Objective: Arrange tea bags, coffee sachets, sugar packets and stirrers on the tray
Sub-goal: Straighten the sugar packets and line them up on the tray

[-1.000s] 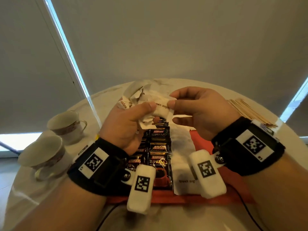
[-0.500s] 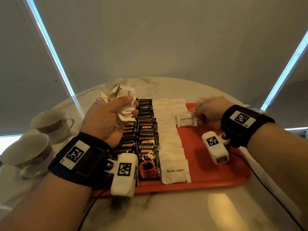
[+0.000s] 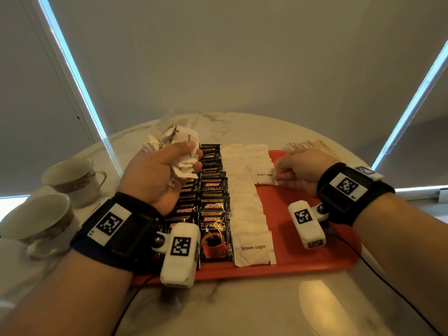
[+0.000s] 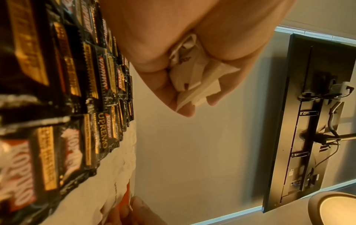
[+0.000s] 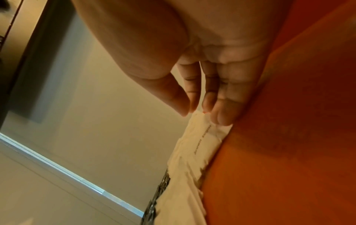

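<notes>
Hands work over a red tray (image 3: 315,258) on a round marble table (image 3: 242,306). The left hand (image 3: 155,175), raised above the tray's left side, has its fingers curled round a crumpled bunch of sugar packets (image 3: 184,154); the left wrist view shows white paper (image 4: 194,77) squeezed between palm and fingertips. The right hand (image 3: 300,172) lies low on the tray's far half, and in the right wrist view its straight fingers (image 5: 221,106) touch the near edge of a single packet (image 3: 265,177) printed "brown sugar"; whether the thumb pinches it cannot be told. That packet lies flat at the near end of a short second column of white packets (image 3: 257,154), just beside a full column of sugar packets (image 3: 244,204) that runs the tray's length. Left of those, black coffee sachets (image 3: 213,207) overlap in two columns, partly hidden under the left wrist. Wooden stirrers (image 3: 310,145) lie in a bundle on the table beyond the tray's far right corner. Two teacups (image 3: 58,197) stand on the table well to the left.
</notes>
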Available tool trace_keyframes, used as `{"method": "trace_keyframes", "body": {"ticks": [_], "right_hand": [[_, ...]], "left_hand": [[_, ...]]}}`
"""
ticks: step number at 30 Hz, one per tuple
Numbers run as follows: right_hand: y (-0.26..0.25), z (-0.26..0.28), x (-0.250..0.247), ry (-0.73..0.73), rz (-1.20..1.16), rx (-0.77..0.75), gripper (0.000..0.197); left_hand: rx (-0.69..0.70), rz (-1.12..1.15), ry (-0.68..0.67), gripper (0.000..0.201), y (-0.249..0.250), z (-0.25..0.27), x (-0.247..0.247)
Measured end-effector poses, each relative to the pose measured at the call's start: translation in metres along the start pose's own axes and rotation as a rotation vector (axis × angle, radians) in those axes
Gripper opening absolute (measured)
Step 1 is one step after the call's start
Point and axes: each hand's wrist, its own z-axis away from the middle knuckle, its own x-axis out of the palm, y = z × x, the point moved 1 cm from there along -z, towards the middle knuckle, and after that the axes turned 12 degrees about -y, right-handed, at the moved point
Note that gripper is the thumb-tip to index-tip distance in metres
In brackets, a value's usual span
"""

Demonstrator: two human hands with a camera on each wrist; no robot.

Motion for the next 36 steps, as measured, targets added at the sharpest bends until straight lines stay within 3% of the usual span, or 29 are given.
{"method": "trace_keyframes", "body": {"ticks": [3, 7, 12, 15, 18, 22, 26, 29, 32, 36], "right_hand": [[0.0, 0.0, 0.001, 0.006, -0.033, -0.021, 0.002], [-0.012, 0.008, 0.014, -0.003, -0.08, -0.201, 0.003], [-0.037, 0.037, 0.077, -0.417, 0.024, -0.313, 0.022], [-0.04, 0.045, 0.099, -0.529, -0.058, -0.353, 0.024], [-0.034, 0.045, 0.102, -0.507, -0.243, -0.397, 0.017], [-0.028, 0.037, 0.097, -0.446, -0.294, -0.45, 0.015], [-0.031, 0.038, 0.09, -0.436, -0.346, -0.464, 0.013], [-0.029, 0.04, 0.091, -0.457, -0.299, -0.48, 0.013], [-0.027, 0.041, 0.093, -0.425, -0.182, -0.528, 0.019], [-0.027, 0.044, 0.092, -0.369, -0.137, -0.541, 0.011]], "left_hand": [[-0.01, 0.011, 0.01, 0.021, -0.002, 0.0, 0.0], [-0.056, 0.073, -0.024, 0.02, -0.001, 0.003, 0.005], [-0.098, 0.091, -0.076, 0.033, -0.003, 0.006, 0.011], [-0.099, 0.065, -0.07, 0.047, -0.004, 0.005, 0.007], [-0.136, 0.027, -0.089, 0.063, -0.006, 0.004, 0.003], [-0.153, -0.002, -0.078, 0.046, -0.008, 0.003, 0.002], [-0.185, 0.056, -0.049, 0.055, -0.004, 0.002, 0.001], [-0.21, 0.058, -0.037, 0.046, -0.004, 0.003, 0.003], [-0.226, 0.016, -0.133, 0.055, -0.006, 0.007, 0.009], [-0.165, -0.092, -0.126, 0.039, -0.01, 0.007, 0.004]]}}
